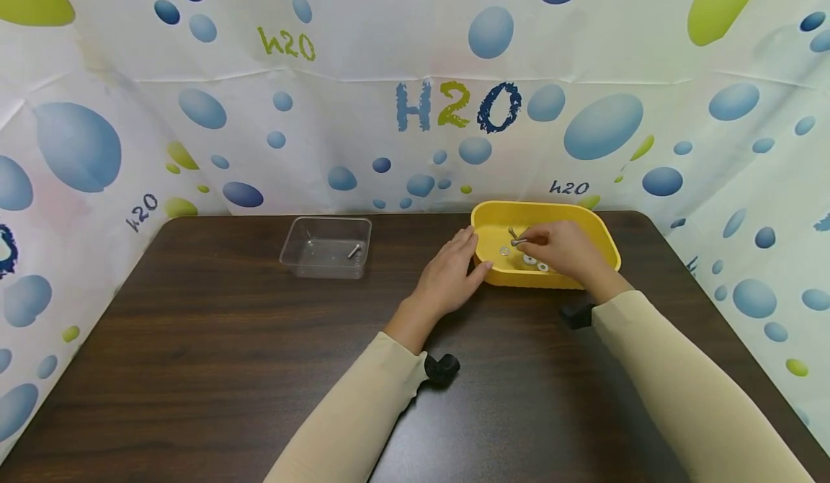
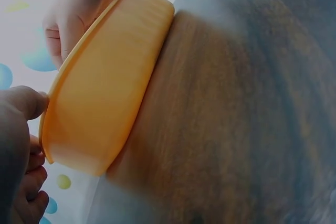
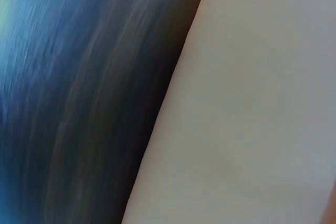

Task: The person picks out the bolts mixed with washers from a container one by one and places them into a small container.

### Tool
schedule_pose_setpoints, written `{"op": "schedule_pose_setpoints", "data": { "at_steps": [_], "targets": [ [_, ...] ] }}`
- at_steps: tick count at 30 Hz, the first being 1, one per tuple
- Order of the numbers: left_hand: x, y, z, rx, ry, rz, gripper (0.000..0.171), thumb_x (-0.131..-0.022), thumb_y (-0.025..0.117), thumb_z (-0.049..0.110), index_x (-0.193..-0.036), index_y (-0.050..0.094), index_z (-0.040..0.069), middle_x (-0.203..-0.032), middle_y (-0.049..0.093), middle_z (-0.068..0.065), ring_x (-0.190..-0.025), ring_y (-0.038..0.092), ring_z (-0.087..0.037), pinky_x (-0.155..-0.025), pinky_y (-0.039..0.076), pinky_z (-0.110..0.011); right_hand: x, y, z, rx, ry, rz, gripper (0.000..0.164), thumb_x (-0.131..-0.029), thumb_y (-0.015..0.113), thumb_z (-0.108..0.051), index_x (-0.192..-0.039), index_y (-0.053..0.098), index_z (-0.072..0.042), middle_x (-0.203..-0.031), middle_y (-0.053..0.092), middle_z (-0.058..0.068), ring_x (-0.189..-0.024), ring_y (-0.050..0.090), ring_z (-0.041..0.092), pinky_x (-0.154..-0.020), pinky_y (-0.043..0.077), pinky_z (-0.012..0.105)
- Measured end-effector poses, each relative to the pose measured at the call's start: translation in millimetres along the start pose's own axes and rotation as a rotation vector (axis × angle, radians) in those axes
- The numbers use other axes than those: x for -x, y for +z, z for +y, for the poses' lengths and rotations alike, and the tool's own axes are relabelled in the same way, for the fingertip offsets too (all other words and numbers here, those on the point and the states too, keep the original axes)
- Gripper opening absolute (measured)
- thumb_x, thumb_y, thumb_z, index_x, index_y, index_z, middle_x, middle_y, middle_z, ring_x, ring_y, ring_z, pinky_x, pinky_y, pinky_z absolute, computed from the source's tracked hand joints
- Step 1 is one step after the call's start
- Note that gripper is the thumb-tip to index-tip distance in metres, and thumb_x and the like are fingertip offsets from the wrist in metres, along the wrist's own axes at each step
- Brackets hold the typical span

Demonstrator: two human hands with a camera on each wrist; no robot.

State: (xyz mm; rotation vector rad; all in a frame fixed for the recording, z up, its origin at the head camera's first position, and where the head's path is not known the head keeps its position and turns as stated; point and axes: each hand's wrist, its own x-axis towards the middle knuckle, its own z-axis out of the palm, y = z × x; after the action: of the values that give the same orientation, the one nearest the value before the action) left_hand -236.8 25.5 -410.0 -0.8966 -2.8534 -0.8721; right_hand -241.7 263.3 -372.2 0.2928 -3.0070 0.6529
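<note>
In the head view, my right hand (image 1: pixel 560 249) reaches into a yellow tray (image 1: pixel 606 241) and pinches a small metal bolt (image 1: pixel 519 241) between thumb and fingertips. Another bolt (image 1: pixel 512 232) shows just beyond it. Several washers (image 1: pixel 529 259) lie on the tray floor below the fingers. My left hand (image 1: pixel 447 274) rests against the tray's near left corner, fingers extended along its left side and thumb at the front rim. The left wrist view shows that thumb (image 2: pixel 29 100) touching the rim, with the right hand (image 2: pixel 79 14) dipping behind the tray's wall.
A clear plastic container (image 1: pixel 318 267) stands left of the yellow tray, with a bolt (image 1: pixel 354 251) inside. Both sit near the far edge of the dark wooden table (image 1: pixel 214 353). A patterned cloth (image 1: pixel 363 137) hangs right behind. Sleeve and tabletop fill the right wrist view.
</note>
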Motion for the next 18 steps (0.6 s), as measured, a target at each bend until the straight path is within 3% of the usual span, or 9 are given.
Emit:
{"op": "schedule_pose_setpoints", "data": {
  "at_steps": [7,18],
  "targets": [
    [5.3,-6.1,-2.0,-0.008,0.029,0.011,0.062,-0.103,0.048,0.04,-0.153,0.035,0.006,-0.162,0.027,-0.004,-0.151,0.022,-0.018,-0.121,0.024,-0.038,-1,6,-15,-0.072,-0.051,0.021,0.027,-0.092,0.07,-0.032,-0.108,0.077,-0.012,-0.099,0.076,0.006,-0.079,0.064,0.021,-0.074,0.059,0.039],
    [19.9,-26.5,-10.0,-0.009,0.069,0.053,0.057,-0.103,0.05,0.037,-0.15,0.041,0.008,-0.159,0.034,-0.005,-0.15,0.026,-0.019,-0.122,0.022,-0.037,-1,10,-31,-0.114,-0.033,0.06,0.035,-0.093,0.067,-0.039,-0.113,0.075,-0.011,-0.107,0.075,0.009,-0.098,0.067,0.028,-0.091,0.055,0.048]
  ]
}}
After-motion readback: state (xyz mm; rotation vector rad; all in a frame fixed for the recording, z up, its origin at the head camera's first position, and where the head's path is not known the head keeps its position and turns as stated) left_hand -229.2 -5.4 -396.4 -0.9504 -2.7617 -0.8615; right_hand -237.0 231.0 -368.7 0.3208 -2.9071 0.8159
